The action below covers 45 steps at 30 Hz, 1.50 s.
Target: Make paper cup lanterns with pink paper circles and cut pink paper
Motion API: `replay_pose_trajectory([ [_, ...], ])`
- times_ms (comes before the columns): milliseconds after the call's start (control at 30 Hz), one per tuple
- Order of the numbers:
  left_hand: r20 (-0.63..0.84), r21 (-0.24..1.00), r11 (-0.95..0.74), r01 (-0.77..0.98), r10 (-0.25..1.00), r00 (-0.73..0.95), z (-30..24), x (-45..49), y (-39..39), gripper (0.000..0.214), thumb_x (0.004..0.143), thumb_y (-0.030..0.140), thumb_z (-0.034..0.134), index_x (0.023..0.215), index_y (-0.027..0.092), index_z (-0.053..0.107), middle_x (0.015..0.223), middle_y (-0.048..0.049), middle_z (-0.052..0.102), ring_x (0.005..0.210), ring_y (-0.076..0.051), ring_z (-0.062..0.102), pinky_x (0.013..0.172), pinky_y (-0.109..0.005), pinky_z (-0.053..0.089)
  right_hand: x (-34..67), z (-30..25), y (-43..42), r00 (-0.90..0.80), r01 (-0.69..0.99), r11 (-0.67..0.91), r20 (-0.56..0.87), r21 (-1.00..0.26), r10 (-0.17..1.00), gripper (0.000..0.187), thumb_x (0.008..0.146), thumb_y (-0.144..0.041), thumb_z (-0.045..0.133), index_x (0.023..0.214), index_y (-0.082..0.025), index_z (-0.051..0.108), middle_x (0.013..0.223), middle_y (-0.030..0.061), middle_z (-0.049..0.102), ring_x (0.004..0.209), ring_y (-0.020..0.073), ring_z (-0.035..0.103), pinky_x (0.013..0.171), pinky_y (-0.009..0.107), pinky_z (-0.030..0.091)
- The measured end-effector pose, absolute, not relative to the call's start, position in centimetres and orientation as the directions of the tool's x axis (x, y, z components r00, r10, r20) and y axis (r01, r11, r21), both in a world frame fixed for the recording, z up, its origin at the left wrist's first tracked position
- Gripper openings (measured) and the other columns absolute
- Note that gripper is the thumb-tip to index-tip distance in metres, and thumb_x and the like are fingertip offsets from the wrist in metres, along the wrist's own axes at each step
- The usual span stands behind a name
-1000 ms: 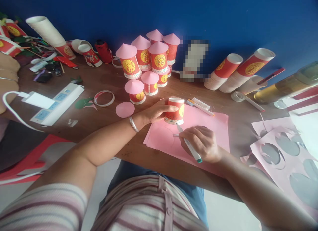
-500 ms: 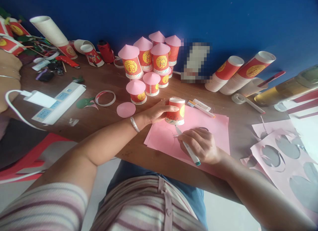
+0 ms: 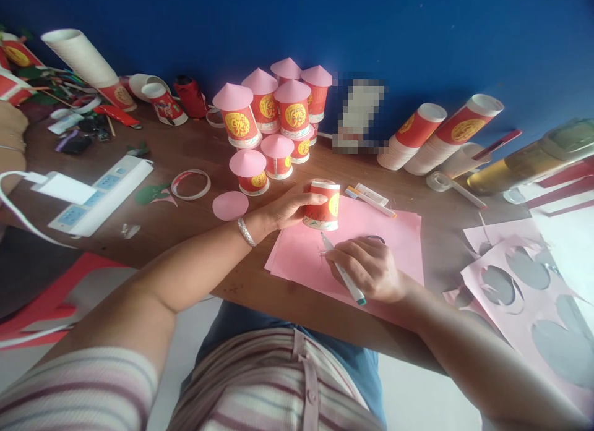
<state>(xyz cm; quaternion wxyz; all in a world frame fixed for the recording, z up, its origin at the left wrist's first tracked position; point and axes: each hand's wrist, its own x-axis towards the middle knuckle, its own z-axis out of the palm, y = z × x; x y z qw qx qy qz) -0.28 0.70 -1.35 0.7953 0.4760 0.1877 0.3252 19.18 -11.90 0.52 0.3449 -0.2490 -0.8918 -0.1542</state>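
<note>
My left hand (image 3: 293,207) is closed round a red paper cup (image 3: 323,203) with a gold emblem, held upside down above pink paper. Dark drawn marks run along the cup's white lower band. In my right hand (image 3: 364,267) is a white marker pen (image 3: 346,276) with a green end, its tip just below the cup's lower edge and apart from it. The pink sheets (image 3: 394,233) lie under both hands, and a dark ring shape shows behind my right knuckles. An orange and white marker (image 3: 371,202) and a white box-like item (image 3: 372,194) lie at the sheets' far edge.
Several red cups with pink cone roofs (image 3: 293,112) stand stacked ahead. A pink disc (image 3: 230,206), a tape-like ring (image 3: 190,185) and a power strip (image 3: 102,196) lie left. Stacked cups (image 3: 468,131), a tape roll (image 3: 439,182), a bottle (image 3: 515,162) and cut pink scraps (image 3: 487,270) are right.
The view has shifted a little, moving everything slightly left. The marker tip sits a little farther from the cup's edge. Both hands keep their holds.
</note>
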Motion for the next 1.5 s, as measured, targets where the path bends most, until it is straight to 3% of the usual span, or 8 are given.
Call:
replay_pose_trajectory([
  [133, 0.008, 0.86, 0.346, -0.375, 0.725, 0.688, -1.29, -0.2, 0.72, 0.046, 0.075, 0.028, 0.083, 0.117, 0.017, 0.068, 0.102, -0.006, 0.072, 0.094, -0.019, 0.067, 0.086, -0.034, 0.052, 18.99, 0.63, -12.01, -0.605, 0.556, 0.83, 0.705, 0.042, 0.37, 0.016, 0.094, -0.005, 0.062, 0.101, -0.019, 0.061, 0.074, -0.0034, 0.063, 0.064, 0.012, 0.06, 0.079, 0.033, 0.063],
  [200, -0.001, 0.849, 0.361, -0.386, 0.731, 0.682, -1.27, -0.19, 0.73, 0.047, 0.074, 0.026, 0.085, 0.117, 0.017, 0.068, 0.106, -0.0078, 0.072, 0.096, -0.02, 0.066, 0.088, -0.035, 0.052, 18.82, 0.62, -12.07, -0.587, 0.541, 0.841, 0.71, -0.012, 0.388, 0.018, 0.093, -0.004, 0.062, 0.101, -0.02, 0.061, 0.075, -0.0048, 0.064, 0.063, 0.011, 0.059, 0.096, 0.041, 0.064],
  [300, 0.002, 0.837, 0.373, -0.4, 0.729, 0.684, -1.09, -0.19, 0.64, 0.047, 0.073, 0.024, 0.085, 0.116, 0.016, 0.068, 0.111, -0.0102, 0.071, 0.097, -0.021, 0.066, 0.089, -0.036, 0.054, 18.56, 0.6, -12.13, -0.563, 0.513, 0.854, 0.716, -0.088, 0.412, 0.021, 0.092, -0.002, 0.062, 0.101, -0.021, 0.061, 0.075, -0.0057, 0.064, 0.061, 0.0106, 0.058, 0.106, 0.051, 0.061],
  [600, 0.012, 0.853, 0.365, -0.373, 0.701, 0.713, -0.8, -0.15, 0.38, 0.043, 0.075, 0.027, 0.082, 0.116, 0.017, 0.07, 0.111, -0.0113, 0.074, 0.096, -0.022, 0.068, 0.085, -0.037, 0.056, 18.22, 1.24, -12.21, -0.593, 0.466, 0.871, 0.676, -0.156, 0.438, 0.018, 0.094, -0.002, 0.061, 0.101, -0.018, 0.062, 0.079, -0.0019, 0.066, 0.064, 0.0124, 0.061, 0.108, 0.055, 0.061],
  [933, -0.015, 0.888, 0.335, -0.314, 0.705, 0.709, -0.54, 0.06, 0.03, 0.042, 0.071, 0.037, 0.092, 0.098, 0.015, 0.069, 0.088, -0.004, 0.068, 0.081, -0.015, 0.063, 0.074, -0.029, 0.053, 18.19, 0.49, -12.15, -0.604, 0.45, 0.883, 0.682, -0.135, 0.412, 0.019, 0.095, -0.002, 0.059, 0.104, -0.018, 0.062, 0.078, -0.0028, 0.066, 0.063, 0.012, 0.06, 0.109, 0.058, 0.059],
  [1133, -0.013, 0.868, 0.347, -0.355, 0.731, 0.683, -0.64, 0.03, 0.18, 0.046, 0.073, 0.03, 0.09, 0.112, 0.016, 0.07, 0.097, -0.0058, 0.071, 0.088, -0.016, 0.065, 0.079, -0.028, 0.054, 18.33, 0.36, -12.11, -0.549, 0.494, 0.866, 0.748, -0.07, 0.374, 0.021, 0.089, -0.001, 0.067, 0.101, -0.018, 0.063, 0.076, -0.0026, 0.066, 0.061, 0.0121, 0.06, 0.105, 0.051, 0.063],
  [1300, -0.019, 0.859, 0.366, -0.359, 0.723, 0.691, -1.01, -0.09, 0.36, 0.038, 0.077, 0.028, 0.084, 0.11, 0.016, 0.071, 0.099, -0.0073, 0.071, 0.092, -0.018, 0.066, 0.083, -0.032, 0.056, 18.57, 0.25, -12.11, -0.547, 0.517, 0.847, 0.715, -0.12, 0.436, 0.024, 0.091, -0.002, 0.065, 0.105, -0.021, 0.064, 0.076, -0.0053, 0.066, 0.062, 0.0118, 0.062, 0.113, 0.059, 0.057],
  [1500, -0.012, 0.845, 0.38, -0.376, 0.717, 0.697, -1.41, -0.27, 0.5, 0.041, 0.077, 0.028, 0.08, 0.115, 0.016, 0.072, 0.106, -0.0099, 0.073, 0.097, -0.023, 0.068, 0.086, -0.039, 0.058, 18.27, 0.61, -12.2, -0.564, 0.497, 0.853, 0.688, -0.16, 0.458, 0.022, 0.093, -0.003, 0.06, 0.105, -0.021, 0.063, 0.077, -0.0043, 0.066, 0.062, 0.0116, 0.061, 0.11, 0.057, 0.06],
])
